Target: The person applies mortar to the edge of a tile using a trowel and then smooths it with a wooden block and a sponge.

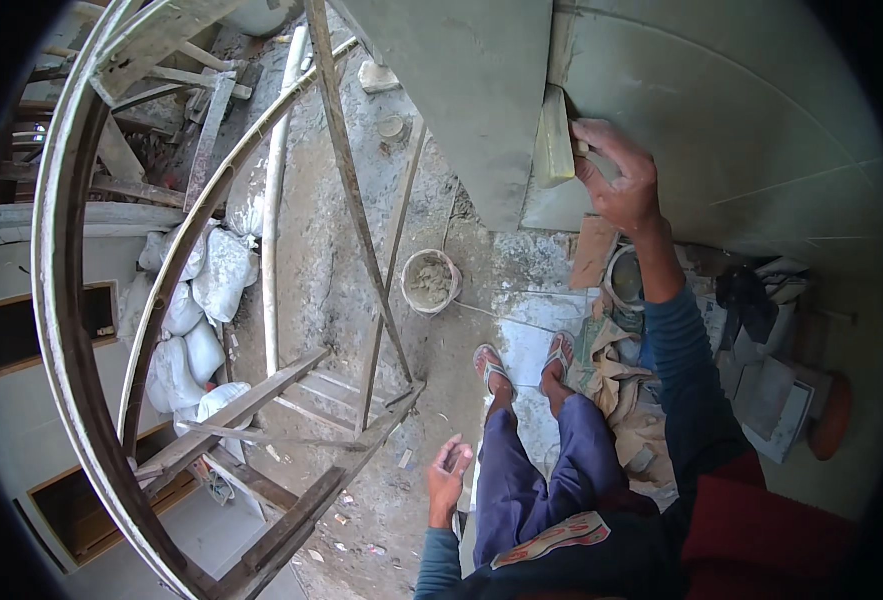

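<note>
Right hand (623,188) gripping float (553,150) leftward, long axis following pillar (451,100) edge; left hand (448,480) hanging empty, loosely spread, farther.

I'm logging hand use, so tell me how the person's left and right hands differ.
The right hand grips a flat, pale tool, while the left hand holds nothing visible.
The right hand is stretched out by the wall; the left hand is held back near the trousers.
The right fingers close on the tool, whereas the left fingers curl loosely.
Both are bare, with blue-grey sleeves behind them.
</note>
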Demonstrator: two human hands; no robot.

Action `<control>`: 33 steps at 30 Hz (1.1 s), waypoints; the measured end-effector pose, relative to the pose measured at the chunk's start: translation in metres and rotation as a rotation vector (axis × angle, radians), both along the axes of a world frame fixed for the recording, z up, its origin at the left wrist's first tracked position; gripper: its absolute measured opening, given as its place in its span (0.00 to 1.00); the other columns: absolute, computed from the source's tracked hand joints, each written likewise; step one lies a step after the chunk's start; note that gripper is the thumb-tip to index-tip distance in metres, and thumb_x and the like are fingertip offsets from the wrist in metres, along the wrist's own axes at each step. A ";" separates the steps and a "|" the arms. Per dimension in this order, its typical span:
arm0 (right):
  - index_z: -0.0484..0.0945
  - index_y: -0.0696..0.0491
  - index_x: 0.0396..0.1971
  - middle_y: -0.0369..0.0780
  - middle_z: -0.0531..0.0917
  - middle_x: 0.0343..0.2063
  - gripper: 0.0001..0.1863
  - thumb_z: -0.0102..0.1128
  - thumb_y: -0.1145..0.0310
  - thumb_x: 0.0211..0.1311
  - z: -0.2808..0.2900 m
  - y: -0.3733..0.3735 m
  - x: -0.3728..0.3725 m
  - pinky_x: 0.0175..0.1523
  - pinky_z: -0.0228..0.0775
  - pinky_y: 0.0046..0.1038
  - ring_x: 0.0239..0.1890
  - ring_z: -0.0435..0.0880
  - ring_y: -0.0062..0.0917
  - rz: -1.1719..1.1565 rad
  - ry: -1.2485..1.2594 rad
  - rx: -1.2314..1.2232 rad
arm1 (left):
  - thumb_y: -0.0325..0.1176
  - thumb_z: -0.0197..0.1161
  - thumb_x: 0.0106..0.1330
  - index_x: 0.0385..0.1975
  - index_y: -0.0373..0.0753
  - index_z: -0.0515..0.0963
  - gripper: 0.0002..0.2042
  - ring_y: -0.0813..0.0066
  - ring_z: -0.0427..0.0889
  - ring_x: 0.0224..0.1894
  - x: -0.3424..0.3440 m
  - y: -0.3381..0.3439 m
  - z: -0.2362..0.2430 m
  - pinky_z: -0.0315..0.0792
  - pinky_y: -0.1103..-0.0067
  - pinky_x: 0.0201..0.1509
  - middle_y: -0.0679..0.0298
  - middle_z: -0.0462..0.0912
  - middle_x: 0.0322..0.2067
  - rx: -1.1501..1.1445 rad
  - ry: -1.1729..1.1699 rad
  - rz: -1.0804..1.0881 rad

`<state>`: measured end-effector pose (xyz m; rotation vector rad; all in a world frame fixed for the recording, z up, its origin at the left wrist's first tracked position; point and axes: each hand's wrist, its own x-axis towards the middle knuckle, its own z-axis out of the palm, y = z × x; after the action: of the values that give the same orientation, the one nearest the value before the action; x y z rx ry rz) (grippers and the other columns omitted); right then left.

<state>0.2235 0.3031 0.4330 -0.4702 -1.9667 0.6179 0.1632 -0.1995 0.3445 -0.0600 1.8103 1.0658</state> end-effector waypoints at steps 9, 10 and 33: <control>0.78 0.58 0.46 0.48 0.83 0.43 0.23 0.65 0.88 0.46 -0.189 -0.009 0.009 0.49 0.76 0.30 0.45 0.84 0.39 -0.003 0.008 -0.114 | 0.48 0.72 0.55 0.58 0.32 0.71 0.35 0.55 0.77 0.51 0.035 -0.030 -0.152 0.72 0.66 0.54 0.48 0.79 0.46 -0.211 0.486 -0.543; 0.78 0.58 0.46 0.48 0.82 0.43 0.23 0.64 0.88 0.46 -0.221 -0.012 0.008 0.50 0.75 0.31 0.45 0.83 0.39 0.018 -0.033 -0.205 | 0.49 0.72 0.54 0.59 0.34 0.70 0.36 0.53 0.77 0.51 0.041 -0.034 -0.162 0.72 0.64 0.54 0.48 0.77 0.46 -0.227 0.511 -0.564; 0.76 0.63 0.51 0.40 0.82 0.44 0.26 0.51 0.93 0.49 -0.137 -0.108 0.071 0.54 0.74 0.26 0.48 0.81 0.23 0.136 0.281 -1.067 | 0.53 0.72 0.52 0.64 0.37 0.65 0.42 0.50 0.77 0.44 0.031 0.001 -0.151 0.71 0.64 0.50 0.45 0.76 0.42 -0.154 0.816 -0.735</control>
<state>0.2947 0.1956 0.2960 -0.8232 -1.2742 1.7217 0.1941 -0.1981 0.1939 1.0006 2.3237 0.4162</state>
